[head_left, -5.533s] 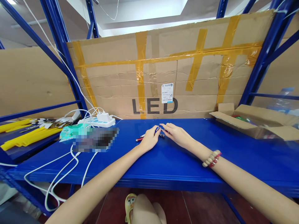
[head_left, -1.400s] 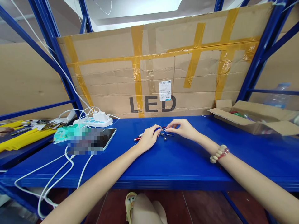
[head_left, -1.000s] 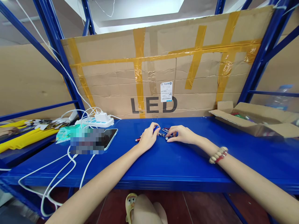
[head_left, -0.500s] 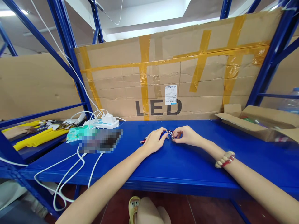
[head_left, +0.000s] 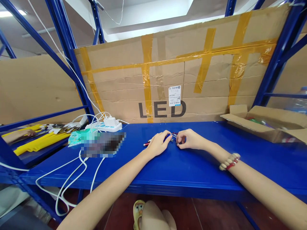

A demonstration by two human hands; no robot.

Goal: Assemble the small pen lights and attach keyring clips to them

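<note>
Both my hands rest on the blue shelf top (head_left: 196, 169), close together at its middle. My left hand (head_left: 158, 145) is curled around a small blue pen-shaped torch (head_left: 167, 138). A red and silver one (head_left: 146, 144) lies just left of that hand. My right hand (head_left: 189, 140) pinches a tiny silver part (head_left: 177, 144) between thumb and fingertips, right beside the blue piece. A few more small red and silver pieces (head_left: 174, 135) lie between the two hands. A beaded bracelet (head_left: 229, 161) is on my right wrist.
A phone, blurred, and a teal packet (head_left: 78, 138) lie at the left, with a white power strip (head_left: 105, 125) and loose white cables (head_left: 69, 172). An open cardboard box (head_left: 266, 126) sits at the right. Taped "LED" cardboard (head_left: 168, 73) backs the shelf. Yellow items (head_left: 35, 143) lie far left.
My right hand lifted a small piece, set its fingers down on the shelf, then drew in and closed into a pinch beside the left hand. My left hand kept its hold. The view shifted slightly.
</note>
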